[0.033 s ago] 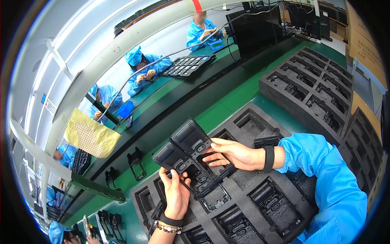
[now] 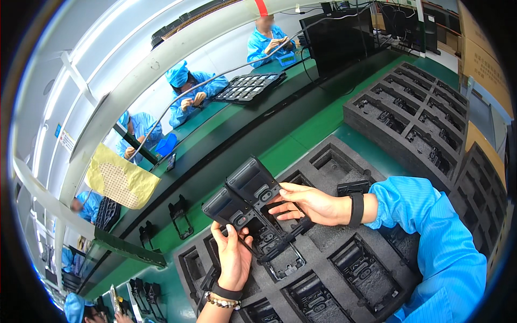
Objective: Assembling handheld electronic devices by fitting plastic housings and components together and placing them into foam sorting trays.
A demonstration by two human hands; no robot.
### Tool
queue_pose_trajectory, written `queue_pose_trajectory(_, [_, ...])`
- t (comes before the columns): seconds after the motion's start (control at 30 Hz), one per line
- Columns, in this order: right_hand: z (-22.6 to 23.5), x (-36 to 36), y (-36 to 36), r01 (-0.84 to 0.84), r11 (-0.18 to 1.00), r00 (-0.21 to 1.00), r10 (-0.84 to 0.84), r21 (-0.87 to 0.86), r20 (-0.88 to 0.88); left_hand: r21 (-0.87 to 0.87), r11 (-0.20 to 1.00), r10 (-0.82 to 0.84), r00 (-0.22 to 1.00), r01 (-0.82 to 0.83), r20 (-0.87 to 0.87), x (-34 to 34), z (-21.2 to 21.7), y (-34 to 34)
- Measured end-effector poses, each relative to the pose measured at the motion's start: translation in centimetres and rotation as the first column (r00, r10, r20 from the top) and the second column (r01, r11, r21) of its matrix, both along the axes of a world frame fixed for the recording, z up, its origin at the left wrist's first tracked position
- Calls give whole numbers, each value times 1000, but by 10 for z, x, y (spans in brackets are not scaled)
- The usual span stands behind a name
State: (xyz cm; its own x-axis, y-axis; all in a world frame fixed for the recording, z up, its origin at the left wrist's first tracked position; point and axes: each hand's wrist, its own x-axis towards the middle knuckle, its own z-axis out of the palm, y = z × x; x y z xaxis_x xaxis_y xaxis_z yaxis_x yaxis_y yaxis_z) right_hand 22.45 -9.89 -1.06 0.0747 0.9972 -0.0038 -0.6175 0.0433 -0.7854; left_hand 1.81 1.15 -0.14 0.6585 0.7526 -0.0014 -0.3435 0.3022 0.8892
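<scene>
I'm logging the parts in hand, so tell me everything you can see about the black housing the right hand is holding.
The black housing is a long, flat shell of what looks like matte black plastic, with moulded ribs, recesses and a small oval opening. It is tilted, its far end raised toward the green bench. The right hand grips its near end with the fingers. It lies beside a second similar housing held by the left hand, above the dark foam tray; whether the two housings touch is unclear.
</scene>
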Motion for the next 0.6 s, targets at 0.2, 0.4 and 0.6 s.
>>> queue_pose_trajectory(0.2, [4, -1, -2, -6, 1000, 1000, 6, -4, 22, -4, 1000, -9, 1000, 9, -2, -1, 0, 1])
queue_pose_trajectory(0.4, [3, 0, -2, -6, 1000, 1000, 6, -16, 24, -5, 1000, -2, 1000, 2, -17, 0, 2, -1])
queue_pose_trajectory(0.6, [1, 0, -2, 6, 1000, 1000, -5, -27, 25, -16, 1000, 3, 1000, -4, -17, 0, 3, -2])
